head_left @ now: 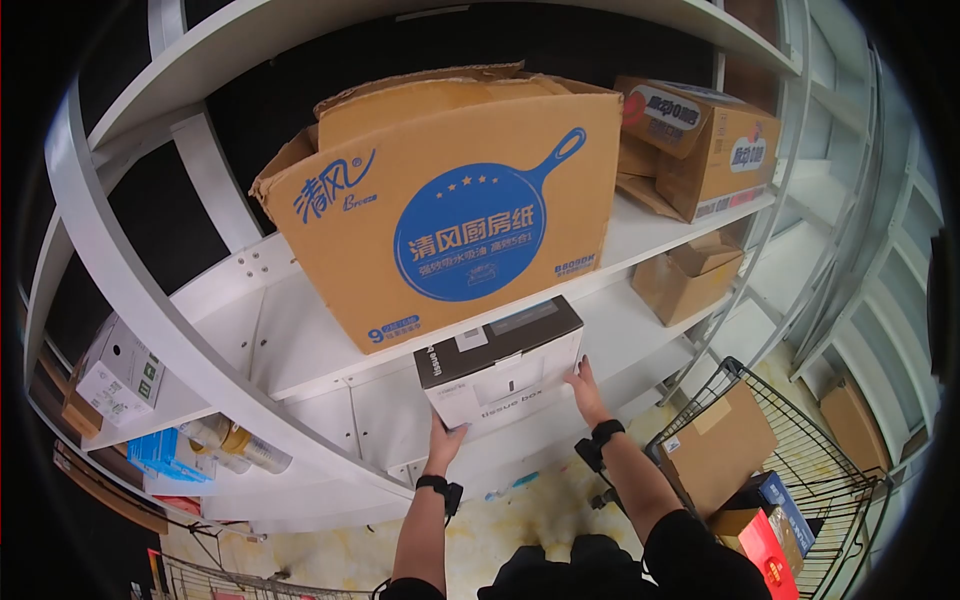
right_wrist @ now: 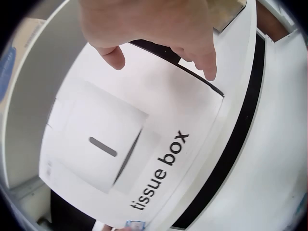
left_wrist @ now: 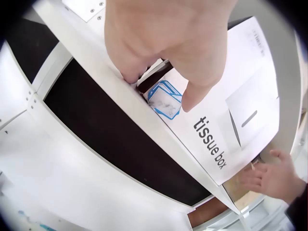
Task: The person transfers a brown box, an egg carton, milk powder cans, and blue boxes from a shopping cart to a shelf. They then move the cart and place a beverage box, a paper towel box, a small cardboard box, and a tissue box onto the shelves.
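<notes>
A white box with a black top, printed "tissue box" (head_left: pixel 510 385), sits at the front of the lower shelf, below a large brown carton. The left hand (head_left: pixel 446 444) is at its left end; in the left wrist view that hand (left_wrist: pixel 168 38) has its thumb on the printed face (left_wrist: pixel 240 101) and its fingers curled round the end. At the right end is the right hand (head_left: pixel 588 392), its fingers loosely extended. In the right wrist view this hand (right_wrist: pixel 149 29) lies along the box's edge (right_wrist: pixel 130 115), thumb over the face; whether it touches is unclear.
The large brown carton (head_left: pixel 480 210) stands on the shelf above. More cartons (head_left: pixel 735 150) are at the right, one (head_left: pixel 680 280) on the lower shelf. Bottles (head_left: pixel 250 448) and a white box (head_left: pixel 122 375) are at the left. A wire cart (head_left: pixel 860 500) with boxes stands at lower right.
</notes>
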A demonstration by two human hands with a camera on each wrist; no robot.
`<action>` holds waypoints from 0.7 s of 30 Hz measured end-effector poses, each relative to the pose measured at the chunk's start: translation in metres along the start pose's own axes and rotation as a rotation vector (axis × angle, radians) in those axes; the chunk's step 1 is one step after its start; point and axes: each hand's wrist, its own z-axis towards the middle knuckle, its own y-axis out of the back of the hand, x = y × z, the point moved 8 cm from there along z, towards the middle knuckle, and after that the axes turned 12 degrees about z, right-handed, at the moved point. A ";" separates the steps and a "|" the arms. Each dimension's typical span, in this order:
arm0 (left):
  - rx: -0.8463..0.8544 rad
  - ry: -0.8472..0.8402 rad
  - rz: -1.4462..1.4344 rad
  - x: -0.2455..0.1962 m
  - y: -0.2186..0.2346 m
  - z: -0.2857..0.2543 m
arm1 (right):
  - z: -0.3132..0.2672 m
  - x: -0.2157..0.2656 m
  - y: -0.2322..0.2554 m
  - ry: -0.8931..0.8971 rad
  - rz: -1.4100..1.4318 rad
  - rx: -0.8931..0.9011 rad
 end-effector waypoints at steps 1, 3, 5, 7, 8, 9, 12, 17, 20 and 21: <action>-0.045 -0.044 -0.015 -0.002 0.002 -0.004 | -0.007 0.003 -0.001 -0.014 0.040 0.000; -0.055 -0.030 -0.051 0.000 -0.002 -0.017 | -0.028 0.022 0.000 -0.011 0.076 -0.026; -0.225 -0.207 0.357 -0.018 0.005 -0.040 | -0.051 0.035 -0.002 -0.029 0.167 0.055; -0.222 -0.212 0.466 -0.029 0.002 -0.064 | -0.067 0.038 0.012 0.010 0.147 0.103; -0.209 -0.207 0.465 -0.033 -0.001 -0.076 | -0.077 0.040 0.016 0.033 0.127 0.174; -0.197 -0.203 0.465 -0.035 -0.005 -0.088 | -0.088 0.044 0.027 0.047 0.126 0.148; -0.080 -0.211 0.479 -0.031 -0.023 -0.119 | -0.136 0.081 0.050 0.098 0.035 0.165; 0.086 -0.276 0.502 -0.018 -0.069 -0.152 | -0.207 0.100 0.124 0.201 0.015 -0.044; 0.185 -0.332 0.410 -0.026 -0.100 -0.159 | -0.251 0.114 0.166 0.237 0.050 -0.236; 0.239 -0.333 0.341 -0.035 -0.113 -0.160 | -0.268 0.122 0.177 0.239 0.062 -0.328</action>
